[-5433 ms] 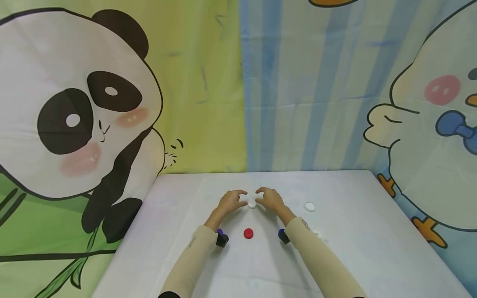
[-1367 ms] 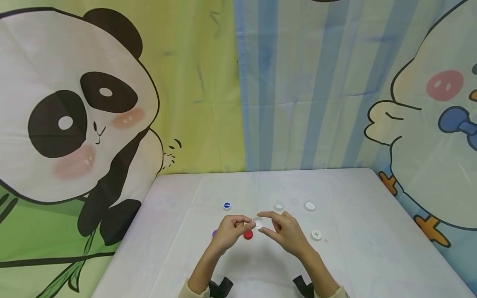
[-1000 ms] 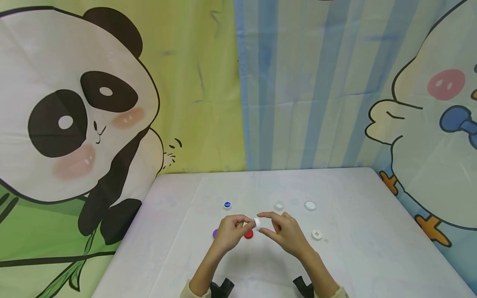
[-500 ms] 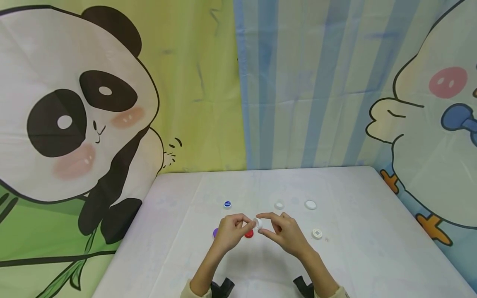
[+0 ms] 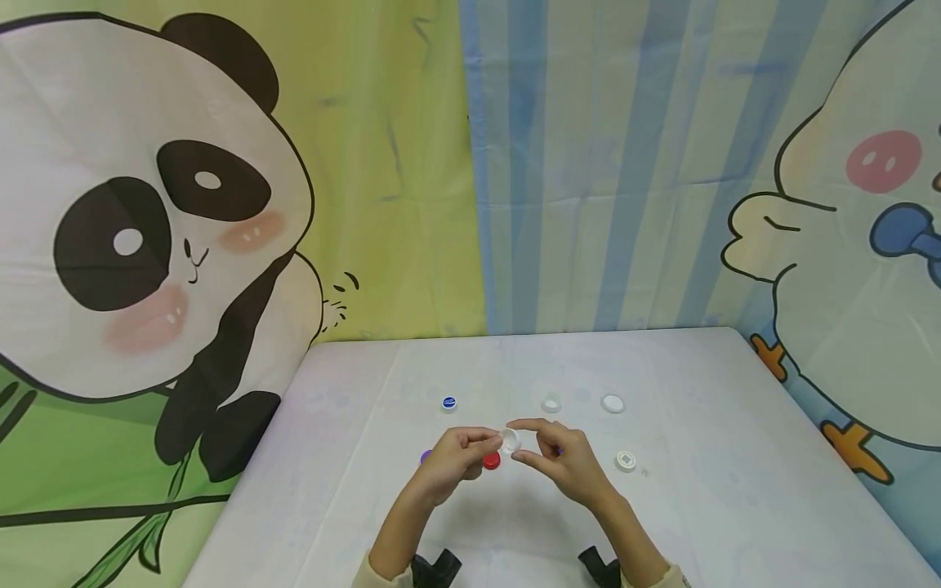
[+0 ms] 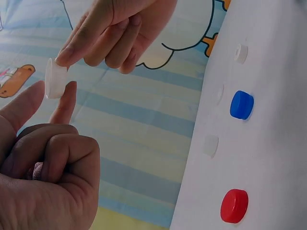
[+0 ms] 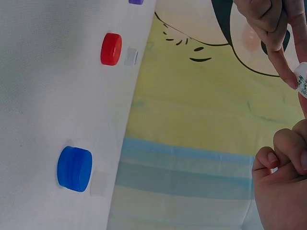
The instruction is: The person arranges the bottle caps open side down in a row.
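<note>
White plastic, the small bottle cap [image 5: 509, 440] is held up off the table [image 5: 706, 506] between both hands, above the red cap [image 5: 491, 461]. The left hand [image 5: 457, 458] pinches it with thumb and forefinger, the other fingers curled in; the right hand [image 5: 560, 454] nips its opposite edge with fingertips, seemingly to turn it for a look. Other caps lie scattered around: blue [image 5: 448, 403], purple [image 5: 425, 457] and three white ones [image 5: 613, 403].

White cap [image 5: 509, 441] with green print [image 7: 302, 85] on its top. Red cap [image 5: 491, 461], blue cap [image 5: 449, 403], purple cap [image 5: 425, 457], white caps [image 5: 613, 403] on white tabletop [image 5: 706, 490]. Panda backdrop [image 5: 147, 229] in black, white, green; blue-striped curtain [image 5: 588, 163].
</note>
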